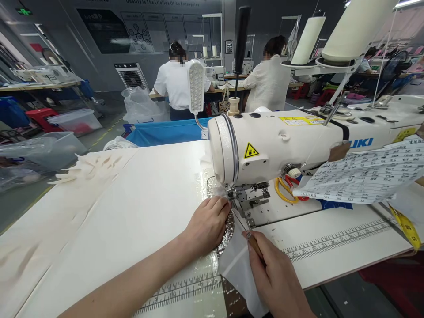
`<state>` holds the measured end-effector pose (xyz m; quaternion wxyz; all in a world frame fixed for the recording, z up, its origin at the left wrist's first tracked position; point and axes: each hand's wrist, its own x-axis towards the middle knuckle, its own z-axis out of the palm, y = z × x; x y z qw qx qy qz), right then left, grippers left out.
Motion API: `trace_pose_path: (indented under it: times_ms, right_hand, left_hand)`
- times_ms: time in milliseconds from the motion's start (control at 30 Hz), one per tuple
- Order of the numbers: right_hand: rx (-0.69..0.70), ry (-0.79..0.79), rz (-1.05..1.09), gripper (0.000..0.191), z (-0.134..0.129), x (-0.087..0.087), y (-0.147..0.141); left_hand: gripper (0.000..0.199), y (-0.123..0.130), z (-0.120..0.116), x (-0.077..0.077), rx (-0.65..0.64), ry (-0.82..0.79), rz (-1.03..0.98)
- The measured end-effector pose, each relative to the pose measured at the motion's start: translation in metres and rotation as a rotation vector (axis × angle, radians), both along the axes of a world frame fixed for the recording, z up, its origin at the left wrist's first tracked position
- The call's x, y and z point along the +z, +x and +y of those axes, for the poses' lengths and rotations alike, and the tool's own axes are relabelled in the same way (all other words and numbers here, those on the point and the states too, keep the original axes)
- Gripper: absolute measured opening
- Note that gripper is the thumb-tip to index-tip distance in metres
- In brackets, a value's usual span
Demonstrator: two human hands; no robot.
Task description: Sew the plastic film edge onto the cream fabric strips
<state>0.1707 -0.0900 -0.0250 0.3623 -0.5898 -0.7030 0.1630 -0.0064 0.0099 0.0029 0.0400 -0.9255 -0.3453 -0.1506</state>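
My left hand [207, 223] lies flat on white fabric [232, 260] beside the presser foot [236, 194] of a white sewing machine [281, 141], its fingertips pressing the cloth at the needle. My right hand [274, 278] pinches a thin pointed tool with a brown handle [255, 245]; its metal tip reaches toward the foot. The fabric runs from under the foot down over the table's front edge. A silvery metal plate [228, 232] shows between the two hands.
A stack of cream fabric pieces [89, 168] lies at the table's far left. Printed paper [364, 174] hangs taped to the machine, over yellow and red scissors [286, 187]. A yellow tape measure [406, 225] lies right. Two people in white work at benches behind.
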Motion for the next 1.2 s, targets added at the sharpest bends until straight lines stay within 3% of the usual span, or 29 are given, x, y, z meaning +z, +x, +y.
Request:
trace_pose_path:
  times_ms: [167, 300, 433, 500, 567, 633, 800, 967, 1200]
  right_hand:
    - [0.055, 0.098, -0.012, 0.028, -0.002, 0.004, -0.002]
    - [0.177, 0.202, 0.017, 0.035, -0.007, 0.021, -0.010]
    - [0.247, 0.311, 0.025, 0.033, -0.011, 0.038, -0.027]
    - [0.232, 0.370, -0.014, 0.029, -0.013, 0.042, -0.035]
    - [0.196, 0.412, -0.054, 0.030, -0.017, 0.040, -0.038]
    - [0.154, 0.394, -0.042, 0.030, -0.019, 0.033, -0.034]
    - [-0.028, 0.143, -0.044, 0.028, -0.012, 0.014, -0.006]
    - [-0.107, 0.185, -0.242, 0.034, 0.010, 0.014, 0.001]
    - [-0.094, 0.192, -0.240, 0.031, 0.019, 0.011, -0.007]
  left_hand:
    - [0.038, 0.000, 0.002, -0.001, 0.006, -0.049, -0.031]
    - [0.035, 0.002, 0.006, -0.002, -0.022, -0.070, -0.086]
    - [0.018, 0.012, 0.008, 0.005, 0.000, -0.034, 0.025]
    - [0.021, 0.017, 0.009, 0.008, 0.044, -0.018, 0.094]
    - [0.024, 0.019, 0.013, 0.008, 0.084, -0.036, 0.067]
    - [0.021, 0.016, 0.018, 0.004, 0.119, -0.085, -0.086]
    - [0.016, 0.005, 0.029, -0.009, 0.086, -0.256, -0.526]
    - [0.014, 0.002, 0.030, -0.007, 0.125, -0.386, -0.614]
    - [0.018, 0.001, 0.032, -0.006, 0.127, -0.449, -0.622]
